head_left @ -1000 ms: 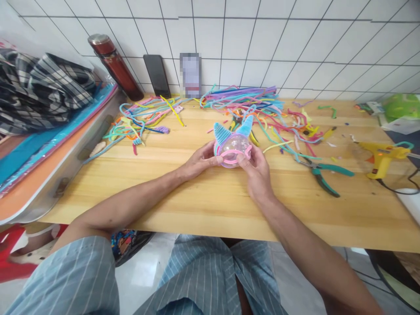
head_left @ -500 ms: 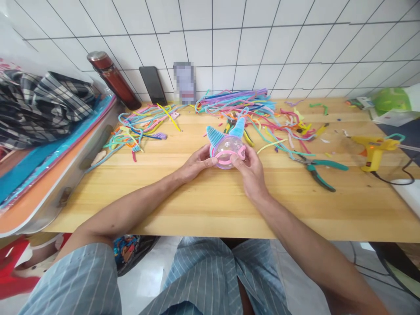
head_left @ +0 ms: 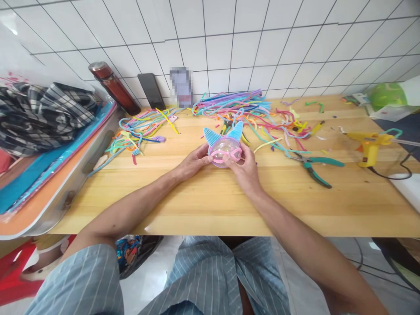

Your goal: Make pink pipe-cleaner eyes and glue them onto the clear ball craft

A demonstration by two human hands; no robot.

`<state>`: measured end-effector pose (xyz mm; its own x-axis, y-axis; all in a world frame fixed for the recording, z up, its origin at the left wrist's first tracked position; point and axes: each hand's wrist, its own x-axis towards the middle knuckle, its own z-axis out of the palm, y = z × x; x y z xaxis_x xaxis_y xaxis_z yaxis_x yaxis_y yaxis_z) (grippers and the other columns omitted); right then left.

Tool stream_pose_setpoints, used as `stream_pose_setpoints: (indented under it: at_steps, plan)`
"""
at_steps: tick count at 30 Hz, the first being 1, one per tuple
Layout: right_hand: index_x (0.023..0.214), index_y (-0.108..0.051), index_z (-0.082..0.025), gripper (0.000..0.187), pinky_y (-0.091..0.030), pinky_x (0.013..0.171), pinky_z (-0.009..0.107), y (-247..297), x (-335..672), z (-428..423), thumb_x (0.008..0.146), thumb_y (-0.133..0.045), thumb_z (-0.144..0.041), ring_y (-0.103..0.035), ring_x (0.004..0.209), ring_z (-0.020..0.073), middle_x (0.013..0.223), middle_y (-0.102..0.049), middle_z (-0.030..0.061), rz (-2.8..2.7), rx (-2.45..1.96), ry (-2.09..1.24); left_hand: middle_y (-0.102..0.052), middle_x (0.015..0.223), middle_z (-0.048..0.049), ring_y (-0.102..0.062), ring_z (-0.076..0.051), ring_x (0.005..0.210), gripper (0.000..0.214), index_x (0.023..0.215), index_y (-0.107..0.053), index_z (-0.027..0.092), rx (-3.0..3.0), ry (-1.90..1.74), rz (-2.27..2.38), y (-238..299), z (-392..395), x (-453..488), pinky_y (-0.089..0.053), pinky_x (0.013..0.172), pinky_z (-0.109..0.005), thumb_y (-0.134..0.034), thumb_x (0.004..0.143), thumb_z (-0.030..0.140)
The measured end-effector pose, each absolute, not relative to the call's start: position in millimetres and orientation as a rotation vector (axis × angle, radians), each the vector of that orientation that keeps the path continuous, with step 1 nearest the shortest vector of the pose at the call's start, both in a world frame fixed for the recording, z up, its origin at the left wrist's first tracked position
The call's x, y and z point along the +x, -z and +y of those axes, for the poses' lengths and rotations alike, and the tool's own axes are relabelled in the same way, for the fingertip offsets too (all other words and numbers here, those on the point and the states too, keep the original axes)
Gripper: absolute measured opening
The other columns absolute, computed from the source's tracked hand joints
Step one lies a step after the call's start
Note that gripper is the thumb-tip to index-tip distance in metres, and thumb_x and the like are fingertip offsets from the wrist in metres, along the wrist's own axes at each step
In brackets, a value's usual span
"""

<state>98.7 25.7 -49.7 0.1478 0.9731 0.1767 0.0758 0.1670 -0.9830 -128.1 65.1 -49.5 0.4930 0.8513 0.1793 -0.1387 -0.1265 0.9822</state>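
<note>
Over the middle of the wooden table (head_left: 203,205) I hold a clear plastic ball (head_left: 220,147) with two blue pipe-cleaner cones on top and a pink pipe-cleaner loop (head_left: 233,153) across its front. My left hand (head_left: 193,162) grips the ball's left side with thumb and fingers closed on it. My right hand (head_left: 244,168) holds the right side and pinches the pink loop against the ball.
A heap of coloured pipe cleaners (head_left: 236,109) spreads across the back of the table. Teal-handled pliers (head_left: 313,167) lie to the right, then a yellow glue gun (head_left: 369,144) with its cord. A red bottle (head_left: 113,87) and a dark phone (head_left: 151,90) lean on the tiled wall. Folded cloth (head_left: 42,109) lies on coloured sheets at left.
The view has tilted a little, so everything sits slightly lower left in the picture. My right fingers have shifted the pink loop closer onto the ball's front. Both hands keep their hold.
</note>
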Motion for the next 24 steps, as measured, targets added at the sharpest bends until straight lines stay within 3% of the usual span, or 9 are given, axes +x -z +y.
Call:
stream_pose_setpoints:
  at_steps: [19,24]
  plan:
    - [0.147,-0.071,-0.033,0.081,-0.057,0.122,0.058,59.0,98.6,33.7,0.079,-0.095,-0.07,-0.066,0.14,0.0338,0.151,-0.072,0.0105,-1.219,-1.119,-0.902,-0.059,0.178,-0.0113,-0.044,-0.039,0.174,0.082,0.165,-0.066,0.027,1.453,-0.963,0.637,44.5,67.0,-124.1,-0.04,0.142,-0.051,-0.09,0.095,0.061]
    - [0.142,-0.072,-0.029,0.084,-0.057,0.12,0.06,53.9,98.8,33.2,0.074,-0.098,-0.071,-0.068,0.136,0.0348,0.147,-0.073,0.0127,-1.193,-1.161,-0.912,-0.059,0.178,-0.011,-0.043,-0.038,0.175,0.079,0.164,-0.066,0.028,1.445,-0.969,0.622,46.3,66.4,-124.3,-0.039,0.143,-0.051,-0.089,0.096,0.059]
